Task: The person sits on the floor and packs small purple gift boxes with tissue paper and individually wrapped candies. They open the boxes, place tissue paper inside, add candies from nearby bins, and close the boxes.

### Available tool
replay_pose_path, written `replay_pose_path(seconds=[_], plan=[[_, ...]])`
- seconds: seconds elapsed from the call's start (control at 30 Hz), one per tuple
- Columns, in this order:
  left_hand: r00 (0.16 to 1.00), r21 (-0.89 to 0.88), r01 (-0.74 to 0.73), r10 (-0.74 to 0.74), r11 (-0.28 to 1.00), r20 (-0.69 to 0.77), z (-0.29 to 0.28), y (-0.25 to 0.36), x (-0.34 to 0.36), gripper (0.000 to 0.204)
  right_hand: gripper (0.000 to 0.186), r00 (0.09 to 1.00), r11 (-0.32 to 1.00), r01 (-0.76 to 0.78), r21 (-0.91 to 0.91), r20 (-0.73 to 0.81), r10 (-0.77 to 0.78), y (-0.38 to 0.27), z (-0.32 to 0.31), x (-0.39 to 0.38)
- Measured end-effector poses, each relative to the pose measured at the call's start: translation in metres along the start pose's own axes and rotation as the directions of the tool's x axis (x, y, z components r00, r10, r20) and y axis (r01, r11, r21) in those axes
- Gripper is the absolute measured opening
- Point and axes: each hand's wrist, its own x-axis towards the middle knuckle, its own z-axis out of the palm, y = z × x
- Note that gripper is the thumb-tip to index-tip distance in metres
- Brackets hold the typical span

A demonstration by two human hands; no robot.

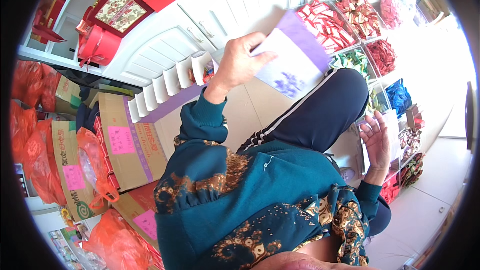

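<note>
My left hand [243, 62] is raised in front of my knee, its thumb and fingers pinching the edge of a purple-and-white paper box [295, 62] with a purple flower print. Whether the box is folded flat or opened out, I cannot tell. Below that hand, to the left, a row of white-and-purple open paper boxes [172, 82] stands on the floor; the nearest to my hand has small colourful wrapped pieces in it. My right hand [376, 141] is open, palm up with fingers apart, beside clear bins of wrapped candies. Nothing shows in its palm.
Clear bins hold red-and-white wrapped candies [325, 25], dark red ones [381, 56], green ones [350, 61] and blue ones [398, 96]. Cardboard cartons [127, 135] and red plastic bags [120, 240] crowd the left. White cabinet doors [235, 5] stand behind, with red gift boxes [117, 7] nearby.
</note>
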Motion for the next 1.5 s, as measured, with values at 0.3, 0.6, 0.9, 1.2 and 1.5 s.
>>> replay_pose_path(seconds=[0.3, 0.6, 0.9, 1.2, 1.5], plan=[[0.858, 0.56, 0.499, -0.285, 0.661, -0.427, -0.007, -0.301, -0.032, 0.031, 0.058, 0.986, 0.998, 0.011, 0.056, -0.166, -0.002, 0.014, -0.024, -0.026], [0.796, 0.614, 0.554, -0.574, 0.562, -0.192, 0.003, -0.397, -0.063, 0.067, 0.044, 0.939, 0.983, 0.143, 0.111, -0.328, -0.1, 0.0, -0.041, -0.055], [0.967, -0.111, 0.006, -0.034, 0.994, -0.253, 0.126, -0.125, 0.07, 0.047, 0.03, 0.506, 0.923, 0.384, -0.014, -0.833, -0.223, -0.019, -0.139, -0.087], [0.698, -0.574, 0.476, 0.111, 0.666, 0.708, 0.414, 0.079, 0.005, 0.057, 0.029, -0.091, 0.916, -0.116, -0.384, -0.914, -0.394, 0.075, -0.296, -0.08], [0.637, 0.102, -0.121, -0.001, 0.987, 0.77, 0.527, -0.048, -0.039, 0.096, 0.059, 0.075, 0.846, -0.38, -0.373, -0.925, -0.373, 0.097, -0.265, -0.073]])
